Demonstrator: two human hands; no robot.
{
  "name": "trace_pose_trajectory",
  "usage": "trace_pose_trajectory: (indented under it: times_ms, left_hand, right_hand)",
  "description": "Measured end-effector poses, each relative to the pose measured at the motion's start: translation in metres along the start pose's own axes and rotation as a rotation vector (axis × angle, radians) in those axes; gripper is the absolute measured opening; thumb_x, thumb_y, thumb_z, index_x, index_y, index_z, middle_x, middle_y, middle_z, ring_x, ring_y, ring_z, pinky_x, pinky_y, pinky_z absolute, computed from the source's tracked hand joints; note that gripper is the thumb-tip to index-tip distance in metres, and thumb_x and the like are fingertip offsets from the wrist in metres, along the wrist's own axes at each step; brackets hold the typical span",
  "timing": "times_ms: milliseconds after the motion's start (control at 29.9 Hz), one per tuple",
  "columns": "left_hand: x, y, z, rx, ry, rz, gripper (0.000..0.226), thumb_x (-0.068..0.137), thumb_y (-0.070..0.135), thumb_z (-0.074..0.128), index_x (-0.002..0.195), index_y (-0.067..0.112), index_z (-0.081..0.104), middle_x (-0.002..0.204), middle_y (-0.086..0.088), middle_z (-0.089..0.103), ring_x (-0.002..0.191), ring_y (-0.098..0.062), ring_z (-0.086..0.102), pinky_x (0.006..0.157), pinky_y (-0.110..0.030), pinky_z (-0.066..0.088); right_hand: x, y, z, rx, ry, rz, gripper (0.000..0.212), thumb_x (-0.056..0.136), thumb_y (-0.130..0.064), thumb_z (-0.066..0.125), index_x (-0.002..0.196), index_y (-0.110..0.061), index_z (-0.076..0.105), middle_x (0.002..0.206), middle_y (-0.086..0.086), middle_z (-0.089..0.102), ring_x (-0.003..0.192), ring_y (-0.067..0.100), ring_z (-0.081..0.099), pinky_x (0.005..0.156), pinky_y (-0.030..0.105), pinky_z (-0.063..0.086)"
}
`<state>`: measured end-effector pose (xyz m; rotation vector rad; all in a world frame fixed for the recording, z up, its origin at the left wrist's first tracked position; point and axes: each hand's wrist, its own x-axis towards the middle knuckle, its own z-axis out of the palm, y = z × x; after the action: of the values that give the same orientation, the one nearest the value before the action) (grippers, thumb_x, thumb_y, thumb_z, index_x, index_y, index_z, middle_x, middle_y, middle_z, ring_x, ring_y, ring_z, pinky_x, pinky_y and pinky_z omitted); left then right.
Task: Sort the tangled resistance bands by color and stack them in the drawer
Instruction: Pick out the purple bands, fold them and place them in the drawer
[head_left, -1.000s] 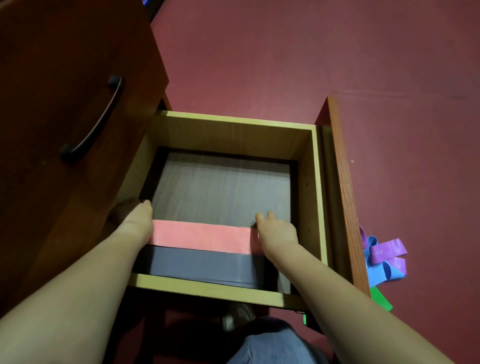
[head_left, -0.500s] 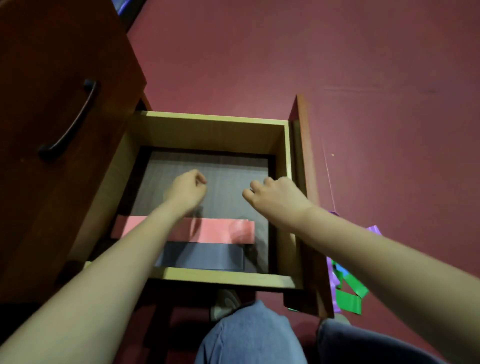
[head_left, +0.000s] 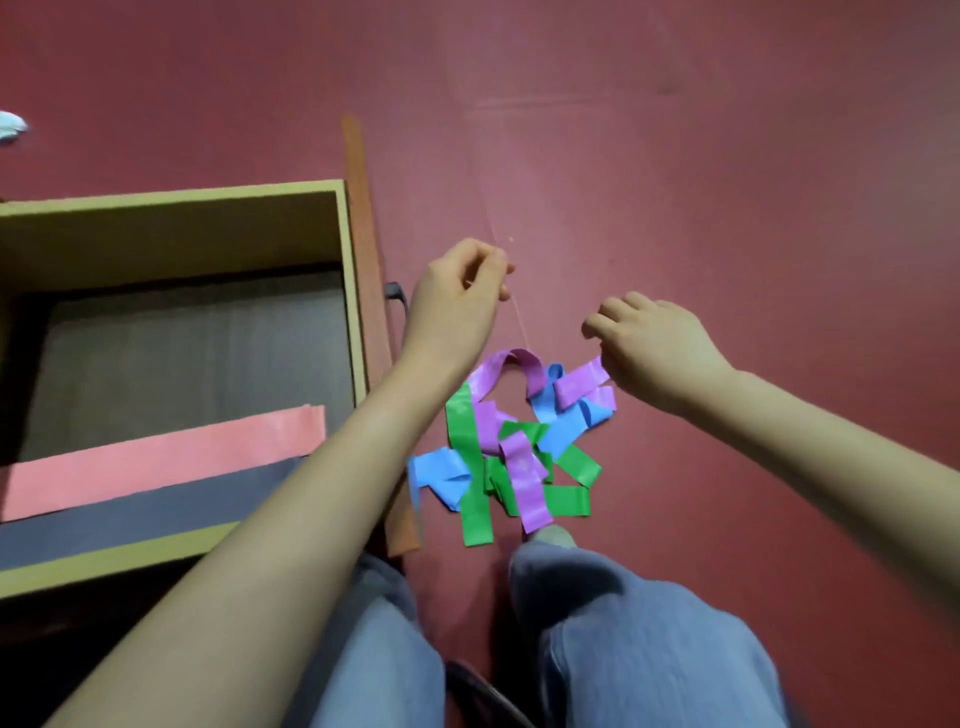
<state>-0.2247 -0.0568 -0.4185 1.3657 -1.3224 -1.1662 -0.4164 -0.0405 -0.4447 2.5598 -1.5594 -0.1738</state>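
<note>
While the knees in blue trousers (head_left: 649, 639) fill the near edge of the view, the tangle of bands (head_left: 511, 447) is seen just beyond them on the red floor (head_left: 727, 182), beside the open drawer (head_left: 171, 200). Green, purple and blue strips are crossed over one another there, so they must be pulled apart before any colour can be stacked. Within the drawer, a dark band (head_left: 130, 512) is laid flat along the near wall and a pink band (head_left: 166, 457) is laid flat just behind it, side by side, presumably so that each colour is given its own row. Above the tangle, the left hand (head_left: 457, 306) is loosely curled with nothing held. The right hand (head_left: 654, 348) is likewise curled, its knuckles close to the end of a purple strip (head_left: 584, 382); whether that strip is touched cannot be told. Both hands are judged to be placed for reaching into the heap. No brand, label or writing can be read anywhere.
</note>
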Motion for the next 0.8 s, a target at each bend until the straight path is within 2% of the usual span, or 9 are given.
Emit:
trace_pose_trajectory:
  times_ms: [134, 301, 401, 468, 535, 602, 669, 735, 802]
  left_hand:
    - [-0.001, -0.020, 0.059, -0.228, 0.014, -0.313, 0.028, 0.095, 0.015, 0.038, 0.070, 0.020, 0.050, 0.062, 0.000, 0.050, 0.031, 0.002, 0.041, 0.034, -0.010, 0.029]
    - [-0.010, -0.078, 0.107, -0.453, 0.158, -0.624, 0.031, 0.096, 0.018, 0.034, 0.071, 0.016, 0.051, 0.063, -0.002, 0.049, 0.029, 0.001, 0.042, 0.035, -0.013, 0.031]
    - [-0.005, -0.112, 0.126, -0.457, 0.176, -0.676, 0.032, 0.097, 0.021, 0.034, 0.071, 0.016, 0.052, 0.058, 0.000, 0.050, 0.029, 0.001, 0.043, 0.035, -0.013, 0.032]
    - [0.001, -0.135, 0.129, -0.432, 0.180, -0.690, 0.031, 0.097, 0.021, 0.034, 0.072, 0.017, 0.052, 0.058, 0.002, 0.051, 0.031, 0.001, 0.044, 0.037, -0.013, 0.033]
    - [0.005, -0.165, 0.133, -0.369, 0.170, -0.708, 0.029, 0.096, 0.021, 0.034, 0.074, 0.018, 0.051, 0.063, 0.001, 0.050, 0.033, 0.001, 0.045, 0.039, -0.013, 0.034]
    - [0.008, -0.193, 0.135, -0.349, 0.182, -0.751, 0.026, 0.096, 0.019, 0.035, 0.076, 0.017, 0.052, 0.064, 0.000, 0.051, 0.032, 0.001, 0.045, 0.036, -0.012, 0.034]
    - [0.008, -0.215, 0.139, -0.377, 0.194, -0.790, 0.026, 0.096, 0.020, 0.036, 0.077, 0.015, 0.053, 0.057, 0.003, 0.052, 0.031, 0.000, 0.045, 0.035, -0.012, 0.034]
    - [0.008, -0.234, 0.146, -0.394, 0.185, -0.826, 0.028, 0.096, 0.023, 0.036, 0.077, 0.016, 0.054, 0.046, 0.008, 0.054, 0.032, -0.001, 0.046, 0.037, -0.014, 0.036]
    - [0.006, -0.249, 0.152, -0.387, 0.158, -0.846, 0.030, 0.097, 0.025, 0.034, 0.075, 0.018, 0.054, 0.042, 0.010, 0.055, 0.033, -0.001, 0.047, 0.038, -0.014, 0.037]
  right_hand:
    - [-0.031, 0.020, 0.054, 0.011, -0.094, 0.054, 0.039, 0.027, -0.005, 0.082, 0.059, -0.012, 0.061, 0.052, 0.005, 0.057, 0.045, 0.024, 0.056, 0.039, 0.018, 0.036]
    - [-0.051, 0.029, 0.123, 0.088, -0.241, 0.093, 0.043, 0.018, -0.014, 0.085, 0.054, -0.015, 0.061, 0.047, 0.000, 0.056, 0.041, 0.020, 0.056, 0.036, 0.016, 0.035]
    - [-0.047, 0.032, 0.154, 0.066, -0.260, 0.130, 0.032, 0.051, -0.019, 0.082, 0.077, -0.009, 0.066, 0.072, 0.009, 0.065, 0.068, 0.026, 0.064, 0.052, 0.025, 0.045]
    - [-0.042, 0.032, 0.177, 0.162, -0.406, 0.198, 0.028, 0.085, -0.020, 0.054, 0.110, -0.006, 0.055, 0.110, 0.014, 0.059, 0.105, 0.029, 0.054, 0.077, 0.033, 0.044]
    - [-0.037, 0.031, 0.204, 0.265, -0.495, 0.270, 0.030, 0.092, -0.020, 0.042, 0.118, -0.007, 0.048, 0.121, 0.013, 0.052, 0.115, 0.029, 0.047, 0.085, 0.034, 0.041]
    - [-0.036, 0.021, 0.230, 0.291, -0.483, 0.237, 0.027, 0.087, -0.018, 0.053, 0.110, -0.006, 0.054, 0.111, 0.014, 0.059, 0.107, 0.030, 0.053, 0.079, 0.034, 0.045]
    - [-0.039, 0.008, 0.256, 0.253, -0.393, 0.065, 0.031, 0.055, -0.016, 0.081, 0.079, -0.007, 0.065, 0.074, 0.011, 0.065, 0.071, 0.027, 0.064, 0.054, 0.025, 0.047]
    - [-0.043, -0.006, 0.281, 0.200, -0.371, -0.010, 0.038, 0.029, -0.018, 0.087, 0.059, -0.015, 0.062, 0.052, 0.003, 0.058, 0.047, 0.022, 0.059, 0.041, 0.016, 0.039]
    - [-0.051, -0.022, 0.305, 0.215, -0.404, -0.073, 0.038, 0.028, -0.018, 0.086, 0.057, -0.018, 0.061, 0.051, 0.000, 0.056, 0.045, 0.020, 0.057, 0.039, 0.016, 0.037]
